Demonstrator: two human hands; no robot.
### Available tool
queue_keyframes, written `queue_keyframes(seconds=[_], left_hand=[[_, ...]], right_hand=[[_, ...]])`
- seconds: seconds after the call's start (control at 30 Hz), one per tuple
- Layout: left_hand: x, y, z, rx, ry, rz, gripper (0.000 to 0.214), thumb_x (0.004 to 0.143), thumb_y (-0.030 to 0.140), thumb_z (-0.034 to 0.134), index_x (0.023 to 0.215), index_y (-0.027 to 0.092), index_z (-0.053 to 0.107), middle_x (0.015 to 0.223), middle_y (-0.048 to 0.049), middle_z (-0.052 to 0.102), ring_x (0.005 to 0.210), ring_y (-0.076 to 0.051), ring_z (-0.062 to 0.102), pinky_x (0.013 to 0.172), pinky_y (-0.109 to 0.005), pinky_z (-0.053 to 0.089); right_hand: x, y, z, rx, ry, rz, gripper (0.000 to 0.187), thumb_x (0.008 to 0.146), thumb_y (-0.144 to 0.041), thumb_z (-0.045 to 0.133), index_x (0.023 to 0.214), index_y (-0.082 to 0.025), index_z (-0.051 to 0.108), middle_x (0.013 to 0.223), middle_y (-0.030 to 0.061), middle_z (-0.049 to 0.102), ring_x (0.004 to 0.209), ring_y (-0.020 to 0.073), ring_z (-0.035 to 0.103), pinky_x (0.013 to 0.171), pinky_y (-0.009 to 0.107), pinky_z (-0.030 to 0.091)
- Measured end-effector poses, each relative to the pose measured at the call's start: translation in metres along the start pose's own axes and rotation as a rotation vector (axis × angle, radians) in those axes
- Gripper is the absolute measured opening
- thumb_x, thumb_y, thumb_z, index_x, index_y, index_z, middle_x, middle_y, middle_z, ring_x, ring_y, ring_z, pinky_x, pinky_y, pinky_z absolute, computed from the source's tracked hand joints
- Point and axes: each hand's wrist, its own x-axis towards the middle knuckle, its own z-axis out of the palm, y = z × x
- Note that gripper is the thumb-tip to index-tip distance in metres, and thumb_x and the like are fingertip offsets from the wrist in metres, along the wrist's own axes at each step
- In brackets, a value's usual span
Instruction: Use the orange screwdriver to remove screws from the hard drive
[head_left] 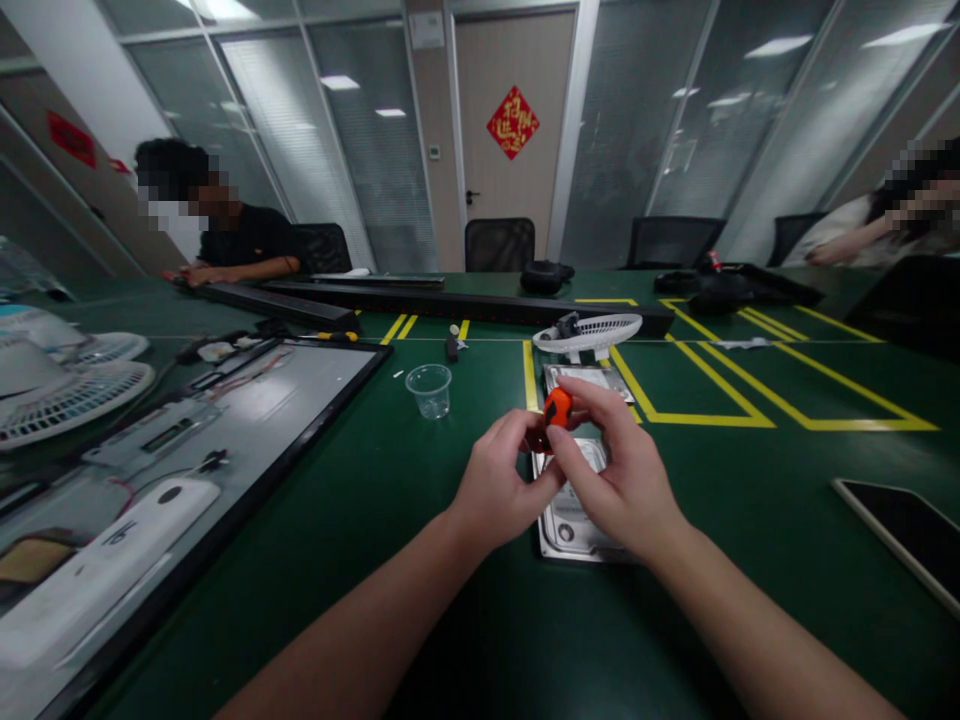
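Both my hands meet over a silver hard drive point(574, 520) lying on the green table point(420, 520). My right hand point(619, 470) pinches a small orange-handled tool point(556, 407) between thumb and fingers, its handle end up. My left hand point(501, 485) is closed beside it, fingertips touching the lower part of the same tool. A second silver drive or cover point(589, 380) lies just beyond the hands.
A clear plastic cup point(429, 390) stands to the left. A white fan grille point(589, 332) lies behind; a large opened panel with parts point(187, 440) fills the left side. A dark tablet point(904, 530) lies at right. Two other people sit at the far corners.
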Motion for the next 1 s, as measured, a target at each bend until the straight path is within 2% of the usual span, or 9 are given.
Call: queue_keyframes(seconds=[0.07, 0.17, 0.3, 0.4, 0.5, 0.6, 0.67, 0.87, 1.0], left_hand=[[-0.001, -0.0016, 0.0012, 0.0, 0.026, -0.015, 0.023, 0.088, 0.015, 0.071, 0.106, 0.021, 0.058, 0.093, -0.0005, 0.066, 0.079, -0.015, 0.062, 0.072, -0.026, 0.051], [-0.0011, -0.0026, 0.0012, -0.005, 0.02, -0.007, 0.014, 0.091, 0.015, 0.068, 0.099, 0.021, 0.058, 0.091, -0.0002, 0.065, 0.079, -0.014, 0.061, 0.072, -0.026, 0.051], [0.0005, -0.0005, -0.0009, -0.016, -0.021, 0.011, 0.005, 0.097, 0.017, 0.063, 0.099, 0.02, 0.059, 0.091, -0.0019, 0.065, 0.081, -0.015, 0.061, 0.074, -0.028, 0.051], [0.0014, 0.0014, -0.0017, 0.007, -0.046, 0.017, 0.005, 0.101, 0.017, 0.057, 0.097, 0.02, 0.059, 0.091, -0.0035, 0.065, 0.083, -0.017, 0.061, 0.076, -0.03, 0.051], [0.0009, 0.0013, -0.001, 0.021, -0.036, 0.012, 0.003, 0.098, 0.018, 0.06, 0.098, 0.02, 0.059, 0.091, -0.0038, 0.066, 0.083, -0.018, 0.062, 0.075, -0.03, 0.051], [-0.0002, -0.0007, 0.0005, 0.01, 0.007, -0.006, 0.015, 0.092, 0.018, 0.068, 0.104, 0.02, 0.06, 0.094, -0.003, 0.068, 0.082, -0.017, 0.062, 0.075, -0.029, 0.052], [-0.0006, -0.0019, 0.001, 0.004, 0.021, -0.011, 0.018, 0.09, 0.017, 0.069, 0.106, 0.02, 0.06, 0.095, -0.0026, 0.068, 0.082, -0.016, 0.062, 0.074, -0.028, 0.052], [0.0011, -0.0005, -0.0014, -0.009, -0.033, 0.006, 0.006, 0.096, 0.017, 0.063, 0.1, 0.02, 0.06, 0.089, -0.0018, 0.065, 0.08, -0.016, 0.06, 0.073, -0.028, 0.051], [0.0016, 0.0006, -0.0032, 0.012, -0.062, 0.005, 0.008, 0.1, 0.017, 0.057, 0.093, 0.02, 0.056, 0.087, -0.0025, 0.063, 0.08, -0.017, 0.06, 0.074, -0.03, 0.049]], right_hand=[[-0.0006, 0.0013, 0.0009, -0.025, 0.018, 0.001, 0.053, 0.1, -0.023, 0.068, 0.15, -0.031, 0.055, 0.127, 0.0073, 0.071, 0.102, 0.0232, 0.07, 0.093, 0.044, 0.06], [-0.0011, 0.0021, 0.0007, -0.038, 0.019, 0.003, 0.054, 0.099, -0.025, 0.071, 0.151, -0.031, 0.055, 0.125, 0.0079, 0.071, 0.102, 0.024, 0.069, 0.093, 0.046, 0.06], [-0.0003, -0.0004, -0.0018, 0.023, -0.032, 0.008, 0.059, 0.104, -0.025, 0.062, 0.161, -0.033, 0.046, 0.149, 0.0105, 0.065, 0.122, 0.0277, 0.069, 0.104, 0.05, 0.059], [0.0009, -0.0025, -0.0035, 0.037, -0.07, 0.005, 0.056, 0.107, -0.023, 0.055, 0.162, -0.032, 0.047, 0.154, 0.0099, 0.063, 0.135, 0.0285, 0.064, 0.113, 0.051, 0.055], [0.0015, -0.0021, -0.0034, 0.018, -0.055, -0.002, 0.052, 0.106, -0.022, 0.058, 0.157, -0.031, 0.051, 0.146, 0.0093, 0.068, 0.128, 0.0271, 0.067, 0.11, 0.048, 0.056], [0.0012, 0.0003, -0.002, -0.012, -0.005, -0.009, 0.05, 0.102, -0.023, 0.065, 0.151, -0.031, 0.055, 0.129, 0.0078, 0.071, 0.107, 0.0241, 0.07, 0.096, 0.044, 0.06], [0.0011, 0.0015, -0.0013, -0.041, 0.028, -0.02, 0.048, 0.1, -0.024, 0.069, 0.146, -0.03, 0.058, 0.123, 0.0075, 0.071, 0.101, 0.0237, 0.069, 0.09, 0.043, 0.06], [0.0021, -0.0026, -0.0034, -0.033, 0.006, -0.021, 0.046, 0.102, -0.026, 0.065, 0.147, -0.03, 0.057, 0.123, 0.0082, 0.071, 0.102, 0.0249, 0.069, 0.091, 0.045, 0.06], [0.0006, -0.0046, -0.0038, 0.019, -0.028, -0.002, 0.048, 0.106, -0.024, 0.057, 0.153, -0.031, 0.053, 0.138, 0.0094, 0.069, 0.118, 0.026, 0.07, 0.101, 0.046, 0.059]])
